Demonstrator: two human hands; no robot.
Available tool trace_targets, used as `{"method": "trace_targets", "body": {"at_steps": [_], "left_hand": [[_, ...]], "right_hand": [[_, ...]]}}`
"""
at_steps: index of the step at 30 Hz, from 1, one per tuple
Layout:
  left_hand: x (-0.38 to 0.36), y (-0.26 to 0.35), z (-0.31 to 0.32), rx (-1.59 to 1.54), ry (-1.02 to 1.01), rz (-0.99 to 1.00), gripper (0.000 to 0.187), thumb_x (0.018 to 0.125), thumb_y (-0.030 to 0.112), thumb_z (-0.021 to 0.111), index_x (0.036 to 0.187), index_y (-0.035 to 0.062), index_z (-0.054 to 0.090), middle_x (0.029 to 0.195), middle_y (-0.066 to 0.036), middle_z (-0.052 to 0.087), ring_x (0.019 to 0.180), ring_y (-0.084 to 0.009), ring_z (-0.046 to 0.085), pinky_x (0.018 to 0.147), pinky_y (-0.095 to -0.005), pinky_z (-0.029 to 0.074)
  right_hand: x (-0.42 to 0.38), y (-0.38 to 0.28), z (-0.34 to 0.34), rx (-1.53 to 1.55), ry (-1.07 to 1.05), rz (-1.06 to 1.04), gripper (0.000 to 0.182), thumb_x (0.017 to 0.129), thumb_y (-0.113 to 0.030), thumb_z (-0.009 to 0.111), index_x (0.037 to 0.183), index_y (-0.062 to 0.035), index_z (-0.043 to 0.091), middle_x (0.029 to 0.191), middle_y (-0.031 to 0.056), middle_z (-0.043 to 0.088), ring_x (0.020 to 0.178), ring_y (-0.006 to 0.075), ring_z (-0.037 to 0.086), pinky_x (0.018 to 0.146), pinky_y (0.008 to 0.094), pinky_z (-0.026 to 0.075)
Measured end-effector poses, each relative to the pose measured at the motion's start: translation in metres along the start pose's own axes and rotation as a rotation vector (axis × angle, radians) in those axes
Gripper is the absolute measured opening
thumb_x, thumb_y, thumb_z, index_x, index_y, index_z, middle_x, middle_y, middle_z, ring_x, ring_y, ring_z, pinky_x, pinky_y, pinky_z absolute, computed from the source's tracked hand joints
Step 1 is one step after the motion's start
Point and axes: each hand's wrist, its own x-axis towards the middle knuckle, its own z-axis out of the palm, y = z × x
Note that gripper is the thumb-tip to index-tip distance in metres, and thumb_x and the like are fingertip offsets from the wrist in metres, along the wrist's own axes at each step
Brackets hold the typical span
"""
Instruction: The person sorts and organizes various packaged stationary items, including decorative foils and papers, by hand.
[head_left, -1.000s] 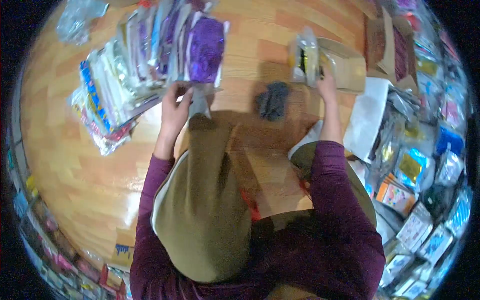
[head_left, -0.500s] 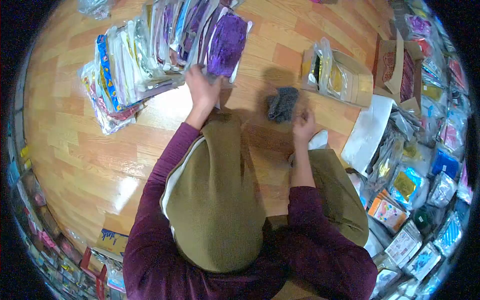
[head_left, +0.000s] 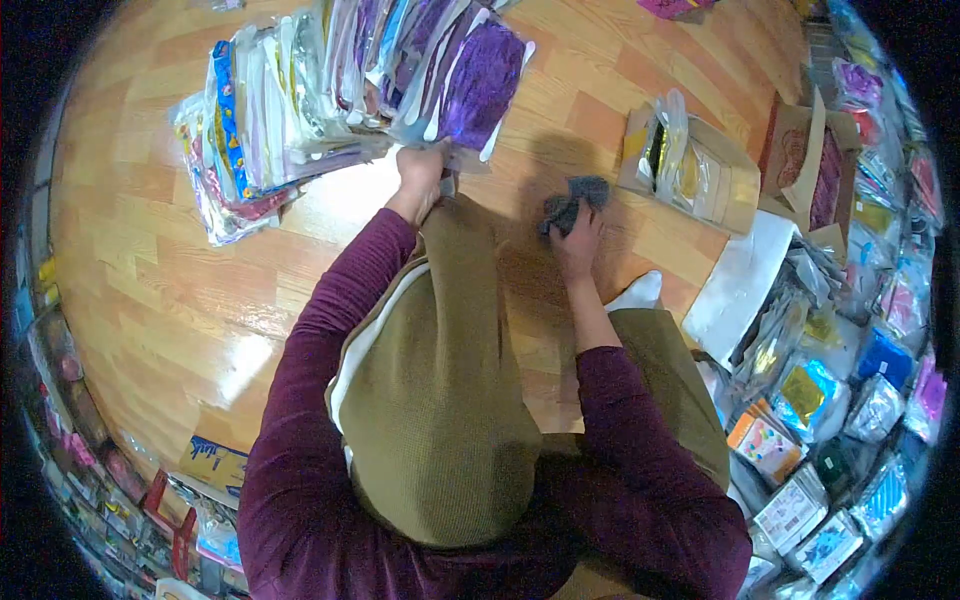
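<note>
Bunched in my right hand [head_left: 578, 245] is a dark grey cloth [head_left: 577, 203], close to the wooden floor, with my fingers closed on it. My left hand [head_left: 420, 175] is at the lower edge of a shiny purple packet [head_left: 482, 85], beside my trouser leg. Its fingers are mostly hidden, so I cannot see whether it grips the packet. The purple packet leans at the right end of a long row of clear plastic packets [head_left: 290, 95]. A blue patterned packet [head_left: 228, 120] stands near the row's left end.
An open cardboard box [head_left: 735, 190] with gold packets stands to the right. Behind it is another box [head_left: 790, 170] with dark red contents. Piled packets [head_left: 800, 390] line the right side, beside a white sheet [head_left: 735, 285]. Another carton [head_left: 215, 465] sits at lower left.
My right hand has moved left and taken hold of the grey cloth. My left hand has slipped lower along the purple packet's bottom edge. The whole view has shifted slightly.
</note>
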Motion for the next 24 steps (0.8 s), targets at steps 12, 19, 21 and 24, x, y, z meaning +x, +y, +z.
{"method": "trace_targets", "body": {"at_steps": [12,19,21,24], "left_hand": [[-0.017,0.015,-0.061,0.669,-0.672,-0.032,0.015,0.077,0.011,0.061,0.084,-0.0019,0.060,0.073,-0.004,0.060,0.065,-0.0110,0.053,0.060,-0.0241,0.041],[0.031,-0.027,-0.049,0.791,-0.252,0.232,0.021,0.071,0.011,0.065,0.081,-0.0070,0.060,0.071,-0.011,0.062,0.061,-0.0172,0.056,0.056,-0.0302,0.045],[0.036,-0.035,-0.051,0.869,-0.208,0.301,0.030,0.071,0.020,0.067,0.080,-0.0075,0.060,0.069,-0.017,0.061,0.061,-0.0232,0.059,0.057,-0.0327,0.045],[0.003,-0.010,-0.043,0.749,-0.319,0.091,0.018,0.073,0.012,0.064,0.081,-0.0041,0.062,0.070,-0.009,0.062,0.062,-0.0118,0.055,0.058,-0.0265,0.044]], "right_hand": [[-0.001,0.023,-0.004,0.214,0.112,0.038,0.039,0.063,-0.003,0.059,0.101,-0.0031,0.052,0.091,0.0179,0.055,0.086,0.0340,0.053,0.080,0.0381,0.042],[0.012,0.015,-0.019,0.611,0.248,0.318,0.042,0.066,0.003,0.057,0.107,0.0042,0.047,0.105,0.0179,0.053,0.099,0.0282,0.051,0.086,0.0357,0.039],[0.014,-0.029,-0.031,0.539,0.224,0.091,0.042,0.065,-0.001,0.059,0.106,0.0038,0.047,0.107,0.0194,0.050,0.100,0.0327,0.048,0.088,0.0393,0.037],[0.015,-0.089,-0.025,0.262,0.213,-0.341,0.041,0.063,-0.006,0.059,0.103,0.0023,0.049,0.111,0.0218,0.046,0.105,0.0376,0.043,0.092,0.0441,0.032]]}}
